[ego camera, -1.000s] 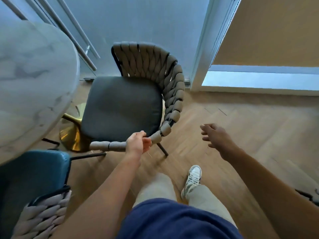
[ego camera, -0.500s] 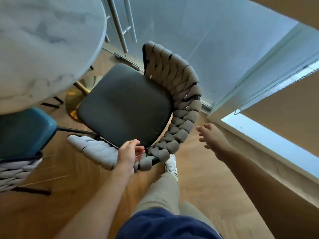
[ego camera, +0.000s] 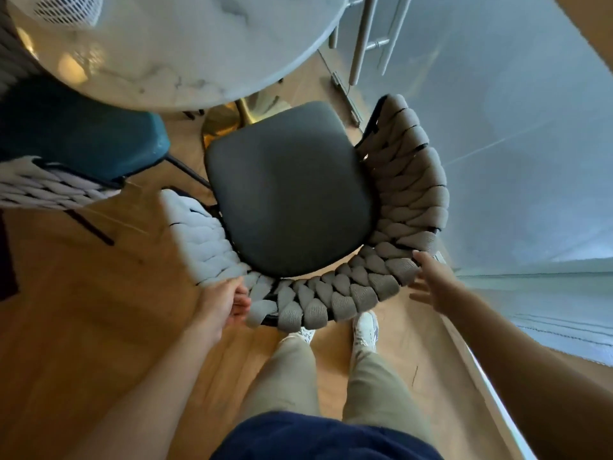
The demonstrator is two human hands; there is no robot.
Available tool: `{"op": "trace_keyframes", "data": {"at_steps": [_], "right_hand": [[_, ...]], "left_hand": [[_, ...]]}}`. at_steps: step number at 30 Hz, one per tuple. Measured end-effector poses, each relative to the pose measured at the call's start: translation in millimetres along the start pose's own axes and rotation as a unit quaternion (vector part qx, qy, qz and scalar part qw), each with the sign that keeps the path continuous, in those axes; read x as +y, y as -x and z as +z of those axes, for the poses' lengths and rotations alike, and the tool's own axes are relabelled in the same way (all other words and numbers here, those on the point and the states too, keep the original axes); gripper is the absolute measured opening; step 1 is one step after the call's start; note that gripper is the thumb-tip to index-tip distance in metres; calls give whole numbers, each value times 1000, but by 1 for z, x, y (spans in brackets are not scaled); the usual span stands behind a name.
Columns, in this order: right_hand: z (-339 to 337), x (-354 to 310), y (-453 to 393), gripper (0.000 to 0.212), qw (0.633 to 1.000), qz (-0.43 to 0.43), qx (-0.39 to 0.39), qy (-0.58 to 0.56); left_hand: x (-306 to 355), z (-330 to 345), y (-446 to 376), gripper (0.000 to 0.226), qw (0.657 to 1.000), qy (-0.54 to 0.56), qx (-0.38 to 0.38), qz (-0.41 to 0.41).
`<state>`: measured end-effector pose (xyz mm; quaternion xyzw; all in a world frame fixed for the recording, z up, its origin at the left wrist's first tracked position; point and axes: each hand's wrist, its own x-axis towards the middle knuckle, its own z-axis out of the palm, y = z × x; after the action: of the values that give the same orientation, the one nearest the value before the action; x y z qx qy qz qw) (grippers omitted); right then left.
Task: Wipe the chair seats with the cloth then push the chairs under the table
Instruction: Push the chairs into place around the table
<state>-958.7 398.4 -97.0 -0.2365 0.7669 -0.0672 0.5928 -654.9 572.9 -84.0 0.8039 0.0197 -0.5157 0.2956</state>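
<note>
Directly below me sits the chair with the dark grey seat (ego camera: 292, 190), filling the middle of the view, its front edge toward twelve o'clock, where it reaches just under the rim of the round marble table (ego camera: 185, 44). Most of the seat is out in the open. Its woven rope backrest (ego camera: 374, 280) curves around the seat from about two o'clock, through six, to roughly eight o'clock, grey-brown on the right and paler on the left.

My left hand (ego camera: 225, 302) is at seven o'clock of the seat, fingers curled closed around the top edge of the backrest, gripping the weave. My right hand (ego camera: 434, 283) is at four o'clock, fingers spread and loose; the fingertips lie against the outer side of the backrest, gripping nothing. I cannot see the cloth anywhere.

At six o'clock, just behind the backrest, my two white shoes (ego camera: 365, 330) stand on the wooden floor (ego camera: 99, 310), with beige trouser legs above them.

Farther out, at ten o'clock, a second chair with a blue seat (ego camera: 83, 141) sits partly under the table, its pale woven back nearest me. The table's gold base (ego camera: 229, 121) shows at twelve o'clock, between the tabletop and the grey seat. A frosted glass panel (ego camera: 514, 127) runs along the right, from one to four o'clock.
</note>
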Motion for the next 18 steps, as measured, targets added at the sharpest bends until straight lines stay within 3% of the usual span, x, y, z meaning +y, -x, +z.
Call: {"op": "trace_keyframes", "data": {"at_steps": [3, 7, 13, 16, 18], "right_hand": [[1, -9, -14, 40, 999, 27, -32, 14], [3, -4, -27, 35, 995, 69, -70, 9], [8, 0, -49, 24, 991, 97, -91, -28], [7, 3, -57, 25, 989, 100, -106, -37], [7, 7, -61, 37, 990, 91, -97, -42]], "left_hand": [[-23, -7, 16, 37, 997, -40, 14, -65], [-62, 13, 32, 53, 982, -53, -42, -175], [-89, 73, 15, 59, 953, 237, -59, -180], [-81, 87, -3, 56, 944, 282, -35, -169], [-78, 93, -13, 50, 940, 292, -2, -177]]}}
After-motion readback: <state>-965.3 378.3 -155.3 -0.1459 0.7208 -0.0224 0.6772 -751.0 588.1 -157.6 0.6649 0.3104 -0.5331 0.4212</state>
